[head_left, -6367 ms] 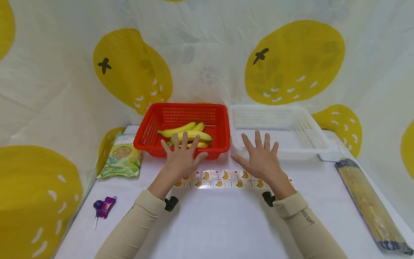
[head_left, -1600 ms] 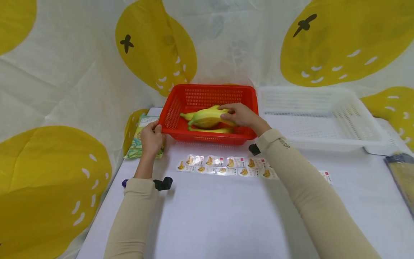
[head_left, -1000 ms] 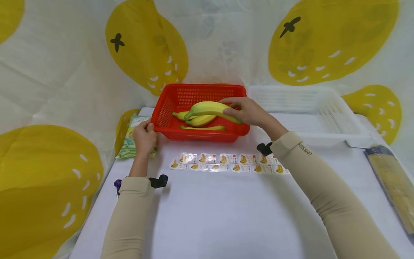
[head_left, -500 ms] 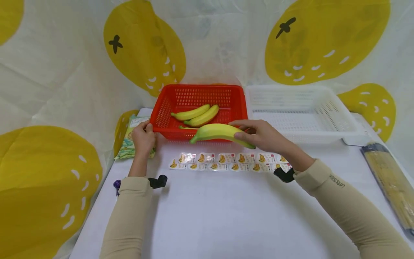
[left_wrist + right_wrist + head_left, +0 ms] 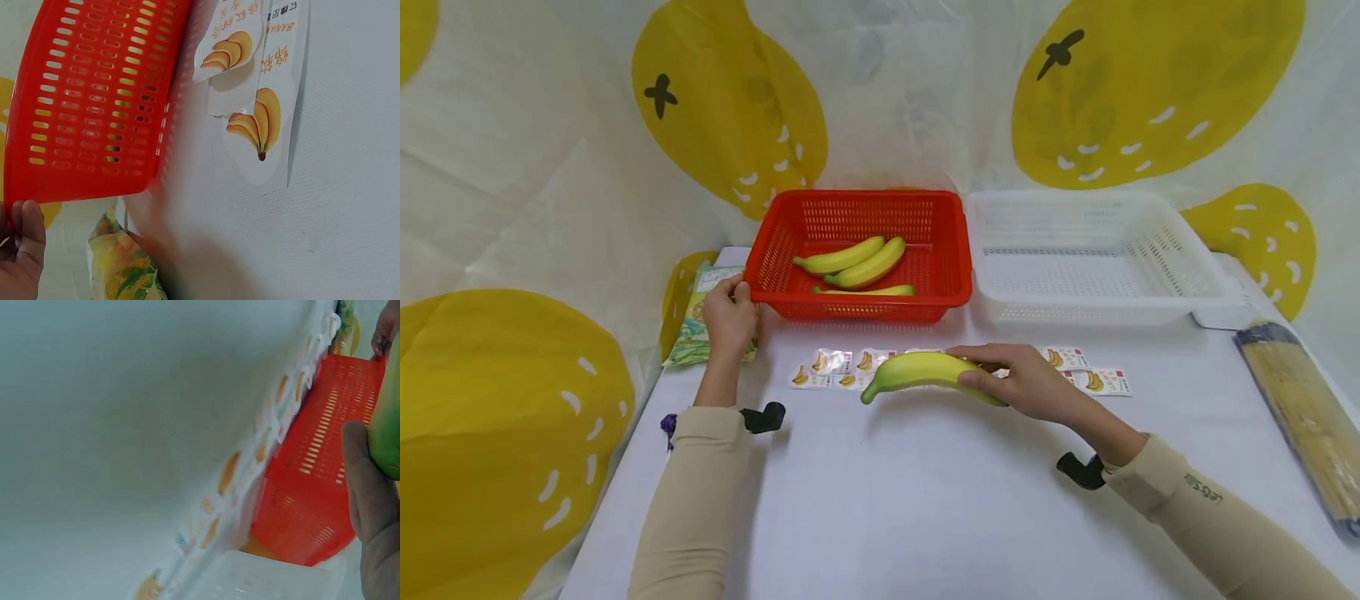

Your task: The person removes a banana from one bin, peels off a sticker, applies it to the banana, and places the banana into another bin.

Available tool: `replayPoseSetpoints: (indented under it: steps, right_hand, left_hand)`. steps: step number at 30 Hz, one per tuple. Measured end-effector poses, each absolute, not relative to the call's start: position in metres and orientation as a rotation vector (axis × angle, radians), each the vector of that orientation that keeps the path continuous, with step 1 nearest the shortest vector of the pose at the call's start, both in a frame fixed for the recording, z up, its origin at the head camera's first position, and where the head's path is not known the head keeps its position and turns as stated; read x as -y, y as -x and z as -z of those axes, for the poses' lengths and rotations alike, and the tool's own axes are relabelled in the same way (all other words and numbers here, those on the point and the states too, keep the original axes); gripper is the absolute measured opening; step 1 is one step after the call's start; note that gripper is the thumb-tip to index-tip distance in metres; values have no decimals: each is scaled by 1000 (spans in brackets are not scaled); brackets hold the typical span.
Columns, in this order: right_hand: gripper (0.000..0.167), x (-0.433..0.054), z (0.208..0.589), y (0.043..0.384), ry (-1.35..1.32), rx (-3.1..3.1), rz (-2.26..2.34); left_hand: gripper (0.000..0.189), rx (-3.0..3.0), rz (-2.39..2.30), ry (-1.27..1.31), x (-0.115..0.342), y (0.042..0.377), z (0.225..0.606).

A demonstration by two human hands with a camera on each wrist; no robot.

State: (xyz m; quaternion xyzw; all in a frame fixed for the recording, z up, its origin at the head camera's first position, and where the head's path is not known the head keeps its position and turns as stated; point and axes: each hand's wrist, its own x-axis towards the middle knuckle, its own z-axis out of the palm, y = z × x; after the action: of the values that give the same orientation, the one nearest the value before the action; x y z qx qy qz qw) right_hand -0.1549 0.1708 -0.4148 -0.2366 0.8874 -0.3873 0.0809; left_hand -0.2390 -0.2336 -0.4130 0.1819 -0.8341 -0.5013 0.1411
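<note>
My right hand pinches a yellow-green banana near its right end, holding it level over the table in front of the baskets. In the right wrist view the thumb lies against the banana's greenish end. At the near left corner of the red basket, my left hand grips the rim. The left wrist view shows curled fingers at that corner. Several bananas lie inside the red basket. Under the held banana runs a double row of banana stickers, partly covered by it.
A white basket stands right of the red one. Left of the red basket lies a yellow-green printed bag. A purple-wrapped sweet shows beside the left sleeve. A long clear-wrapped tan bundle lies along the table's right side.
Both hands were spread open over the table at first. The left hand took the red basket's rim; the right lifted a banana out and brought it toward me, over the stickers.
</note>
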Motion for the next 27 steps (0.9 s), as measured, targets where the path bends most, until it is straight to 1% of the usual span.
replayPoseSetpoints:
  steps: [10,27]
  right_hand:
    - [42,-174,444,136,743,-2674,1080]
    - [40,-171,450,131,662,-2678,973]
  left_hand:
    - [42,2413,1453,-551,233,240,413]
    - [42,2367,1523,-534,236,240,416]
